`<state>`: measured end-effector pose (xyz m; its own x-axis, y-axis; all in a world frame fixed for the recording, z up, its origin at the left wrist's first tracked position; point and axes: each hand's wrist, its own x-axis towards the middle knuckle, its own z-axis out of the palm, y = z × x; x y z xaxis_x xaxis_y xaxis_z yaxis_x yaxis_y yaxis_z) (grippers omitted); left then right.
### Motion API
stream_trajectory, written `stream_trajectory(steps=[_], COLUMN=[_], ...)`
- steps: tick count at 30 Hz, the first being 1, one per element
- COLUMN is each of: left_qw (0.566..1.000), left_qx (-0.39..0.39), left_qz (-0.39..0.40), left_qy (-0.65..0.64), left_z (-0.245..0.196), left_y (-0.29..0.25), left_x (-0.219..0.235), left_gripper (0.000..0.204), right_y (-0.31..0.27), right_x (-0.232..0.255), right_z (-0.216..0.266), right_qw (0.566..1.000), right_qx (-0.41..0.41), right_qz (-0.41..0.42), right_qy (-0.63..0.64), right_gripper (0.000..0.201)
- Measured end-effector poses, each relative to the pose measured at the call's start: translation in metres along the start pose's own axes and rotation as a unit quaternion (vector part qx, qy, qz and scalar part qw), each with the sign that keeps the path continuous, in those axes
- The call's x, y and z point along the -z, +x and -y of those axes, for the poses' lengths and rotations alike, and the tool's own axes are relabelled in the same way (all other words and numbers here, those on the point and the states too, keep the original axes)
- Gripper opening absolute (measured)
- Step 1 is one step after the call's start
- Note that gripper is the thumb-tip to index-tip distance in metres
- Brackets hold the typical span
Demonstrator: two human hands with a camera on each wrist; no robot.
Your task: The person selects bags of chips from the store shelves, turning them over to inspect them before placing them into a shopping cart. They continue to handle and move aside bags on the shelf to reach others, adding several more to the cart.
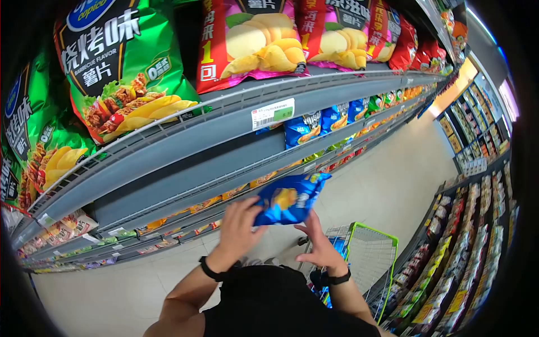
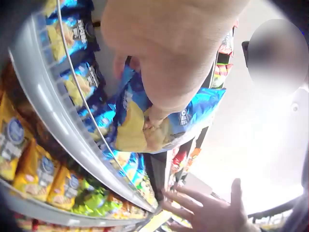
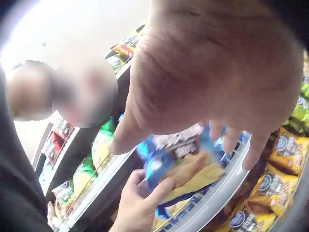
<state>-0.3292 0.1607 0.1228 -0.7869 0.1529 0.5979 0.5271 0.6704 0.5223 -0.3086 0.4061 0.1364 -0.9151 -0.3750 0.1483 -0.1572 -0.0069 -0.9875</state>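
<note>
Blue bag pinched at its left end, ahead of both hands, with the right hand near but apart

The largest thing, the shelf unit (image 1: pixel 219 121), runs along the person's left and ahead; similar blue packets (image 1: pixel 303 130) stand on a lower tier beyond the bag. On the other side, by the right forearm, is the trolley (image 1: pixel 375 231) with its green rim, well below the bag.

The blue bag (image 1: pixel 287 199) is held in the air, between the shelf and the person's body. Its long axis appears to run crosswise, rising from the left hand towards the right, though the tilt makes this hard to judge exactly. The printed lettering sits towards the right end.

The left hand (image 1: pixel 238 227) is the nearer one, touching the bag: it grips the left edge, so the bag lies ahead of it and to its right. The right hand (image 1: pixel 323 247) holds nothing, fingers and thumb spread, palm towards the bag, which lies ahead of it and to its left

Smallest, the left thumb (image 3: pixel 161 189) presses the printed front
</note>
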Motion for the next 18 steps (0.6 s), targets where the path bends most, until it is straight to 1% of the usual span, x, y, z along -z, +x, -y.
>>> stream_trajectory(steps=[1, 4, 5, 6, 7, 8, 9, 11, 12, 13, 15, 17, 18], left_qw=[1.000, 0.996, 0.992, 0.986, 0.978, 0.969, 0.960, 0.936, 0.943, 0.956, 0.971, 0.943, 0.881], left_qx=[-0.012, -0.057, -0.089, -0.122, -0.155, -0.167, -0.190, -0.234, -0.252, -0.202, -0.093, -0.011, 0.057], left_qz=[0.021, 0.067, 0.089, 0.111, 0.135, 0.169, 0.182, 0.212, 0.171, 0.143, 0.092, 0.157, 0.247], left_qy=[-0.006, 0.002, -0.013, -0.028, -0.042, -0.073, -0.100, -0.156, -0.135, -0.158, -0.202, -0.292, -0.399], left_z=[-0.011, -0.044, -0.052, -0.061, -0.067, -0.069, -0.068, -0.059, -0.054, -0.052, -0.053, -0.047, -0.044], left_y=[-0.003, -0.008, -0.004, 0.000, 0.003, 0.002, -0.001, -0.006, -0.008, -0.006, -0.001, 0.010, 0.009], left_x=[-0.008, -0.025, -0.024, -0.020, -0.020, -0.022, -0.026, -0.034, -0.034, -0.034, -0.032, -0.046, -0.053], left_gripper=[0.052, 0.047, 0.047, 0.047, 0.048, 0.047, 0.046, 0.044, 0.051, 0.056, 0.065, 0.084, 0.092], right_y=[0.003, 0.003, -0.001, -0.008, -0.014, -0.014, -0.015, -0.030, -0.036, -0.047, -0.065, -0.085, -0.083], right_x=[-0.009, -0.009, -0.008, -0.001, 0.006, 0.009, 0.013, 0.025, 0.028, 0.032, 0.032, 0.035, 0.030], right_z=[0.001, -0.022, -0.029, -0.027, -0.025, -0.021, -0.018, -0.038, -0.042, -0.041, -0.038, -0.062, -0.040], right_qw=[1.000, 0.977, 0.967, 0.973, 0.965, 0.961, 0.954, 0.939, 0.927, 0.920, 0.918, 0.931, 0.939], right_qx=[0.014, 0.015, 0.044, -0.033, -0.112, -0.111, -0.117, -0.099, -0.063, -0.054, -0.055, -0.098, -0.120], right_qz=[0.004, -0.022, -0.080, -0.143, -0.206, -0.251, -0.266, -0.282, -0.266, -0.248, -0.233, -0.209, -0.181], right_qy=[0.016, 0.212, 0.239, 0.178, 0.118, 0.038, 0.066, 0.170, 0.255, 0.298, 0.315, 0.281, 0.268], right_gripper=[0.123, 0.126, 0.107, 0.091, 0.075, 0.046, 0.038, 0.037, 0.041, 0.047, 0.046, 0.046, 0.050])
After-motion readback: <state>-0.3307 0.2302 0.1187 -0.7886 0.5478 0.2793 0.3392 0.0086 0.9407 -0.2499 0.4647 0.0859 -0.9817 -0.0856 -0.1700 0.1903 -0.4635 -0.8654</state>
